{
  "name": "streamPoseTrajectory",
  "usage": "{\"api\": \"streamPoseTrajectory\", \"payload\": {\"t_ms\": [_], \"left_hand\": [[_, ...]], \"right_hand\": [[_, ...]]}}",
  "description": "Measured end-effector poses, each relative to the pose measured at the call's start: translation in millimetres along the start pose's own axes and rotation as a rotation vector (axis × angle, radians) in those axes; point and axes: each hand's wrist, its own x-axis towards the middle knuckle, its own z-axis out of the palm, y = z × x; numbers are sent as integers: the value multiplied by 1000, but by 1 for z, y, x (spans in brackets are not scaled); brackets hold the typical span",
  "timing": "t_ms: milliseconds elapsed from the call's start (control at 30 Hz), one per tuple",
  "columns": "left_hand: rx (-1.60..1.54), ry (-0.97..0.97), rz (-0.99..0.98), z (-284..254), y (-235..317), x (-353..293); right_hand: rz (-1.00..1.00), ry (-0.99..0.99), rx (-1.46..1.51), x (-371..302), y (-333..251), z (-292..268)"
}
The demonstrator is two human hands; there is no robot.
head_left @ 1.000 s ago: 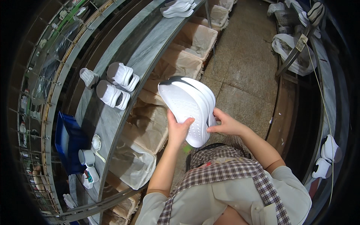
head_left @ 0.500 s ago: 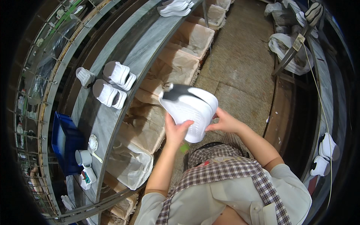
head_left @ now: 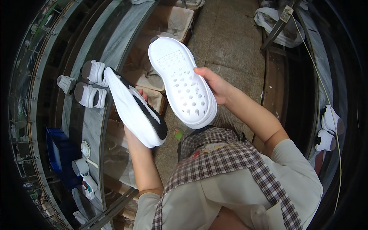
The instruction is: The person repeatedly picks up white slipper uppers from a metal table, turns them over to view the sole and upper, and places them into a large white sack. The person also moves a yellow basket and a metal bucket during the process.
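- The left hand [head_left: 135, 132] is gripping a white shoe with a black stripe [head_left: 135, 109] from underneath; the fingers are closed around it and mostly hidden behind it, with only fingertips showing at its upper edge.
- The right hand [head_left: 214, 82] is clasping a white sole with round holes [head_left: 183, 81] along its right edge, tread facing up, the thumb lying on the rim.
- The two pieces are being held close together but apart, in front of the person's chest, above the stone floor [head_left: 230, 42].
- Just left of the left hand, a long grey surface [head_left: 86, 126] is carrying two white shoes [head_left: 90, 86] lying side by side.
- Below the left hand on that surface, a small white cup [head_left: 80, 166] is standing beside a blue tray [head_left: 57, 153]; their contents cannot be told.
- Beyond both hands, open boxes lined with pale paper [head_left: 174, 21] are sitting under the surface edge; what is lying inside them cannot be told.
- Far right of the right hand, two more white shoes [head_left: 329, 128] are resting on another ledge.
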Motion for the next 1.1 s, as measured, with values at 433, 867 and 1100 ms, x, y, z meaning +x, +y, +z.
{"api": "streamPoseTrajectory", "payload": {"t_ms": [433,867,1100], "left_hand": [[-7,-12,-20,-10,-12,-1],[-851,-763,-427,-14,-24,2],[-785,-880,-376,-1,-27,8]], "right_hand": [[-17,24,116,2,3,3],[-261,52,-29,1,-3,-20],[-116,-362,622,-21,1,-28]]}}
